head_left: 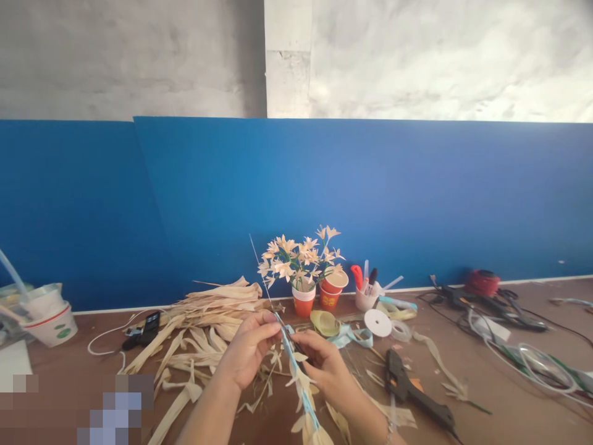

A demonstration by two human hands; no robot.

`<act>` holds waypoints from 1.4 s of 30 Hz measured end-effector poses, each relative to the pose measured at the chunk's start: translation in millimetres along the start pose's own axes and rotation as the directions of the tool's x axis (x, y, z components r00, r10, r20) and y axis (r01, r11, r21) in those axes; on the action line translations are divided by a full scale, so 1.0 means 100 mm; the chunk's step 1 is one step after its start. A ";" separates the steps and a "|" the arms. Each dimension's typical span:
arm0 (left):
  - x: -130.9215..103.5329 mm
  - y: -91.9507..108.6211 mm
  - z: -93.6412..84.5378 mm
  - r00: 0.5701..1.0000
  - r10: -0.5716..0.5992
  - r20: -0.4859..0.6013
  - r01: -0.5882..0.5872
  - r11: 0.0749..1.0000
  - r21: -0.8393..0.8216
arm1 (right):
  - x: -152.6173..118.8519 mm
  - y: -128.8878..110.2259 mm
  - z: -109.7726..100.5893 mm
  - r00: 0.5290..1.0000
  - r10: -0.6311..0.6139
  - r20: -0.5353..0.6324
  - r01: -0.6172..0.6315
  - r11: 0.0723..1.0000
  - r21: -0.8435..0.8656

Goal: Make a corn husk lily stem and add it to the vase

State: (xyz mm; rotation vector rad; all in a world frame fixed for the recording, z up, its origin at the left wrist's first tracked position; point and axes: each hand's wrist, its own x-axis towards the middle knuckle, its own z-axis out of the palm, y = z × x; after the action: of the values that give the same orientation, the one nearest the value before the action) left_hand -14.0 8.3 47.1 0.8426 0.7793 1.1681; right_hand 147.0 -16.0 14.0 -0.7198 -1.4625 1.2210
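My left hand [252, 346] pinches the upper part of a thin wire stem wrapped in light blue tape [306, 403]. Its bare wire end rises up and to the left, while pale dried leaves line the stem down towards me. Close beside it, my right hand [322, 361] is closed around a slim dark tool, partly hidden by the fingers; its kind is unclear. The tool's tip lies against the stem near my left fingertips. Behind the hands, cream artificial flowers [301, 253] stand in a red paper cup [304, 303].
Dried husk strips [204, 327] are heaped left of my hands. A black glue gun [412, 389] lies to the right, near a white tape spool [377, 322]. Cables [477, 321] spread over the far right. A white tub [50, 324] stands at the left, and a blue partition [352, 191] backs the table.
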 end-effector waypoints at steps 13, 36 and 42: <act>0.00 0.03 -0.01 0.998 -0.057 -0.013 0.058 0.998 0.020 | 0.01 0.05 -0.06 0.999 0.049 0.017 -0.047 0.997 -0.061; 0.07 -0.05 -0.10 0.992 -0.120 0.028 0.120 0.993 0.013 | 0.03 0.13 -0.16 0.992 0.119 0.027 -0.117 0.991 -0.070; 0.07 -0.04 -0.11 0.990 -0.139 0.015 0.139 0.990 0.001 | 0.07 0.19 -0.18 0.992 0.126 0.012 -0.126 0.992 0.011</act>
State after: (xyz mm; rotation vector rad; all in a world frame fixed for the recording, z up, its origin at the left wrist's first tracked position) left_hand -20.0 15.7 38.0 0.7840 0.8128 1.0365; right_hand 159.2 1.2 -2.9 -0.8087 -1.4359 1.3300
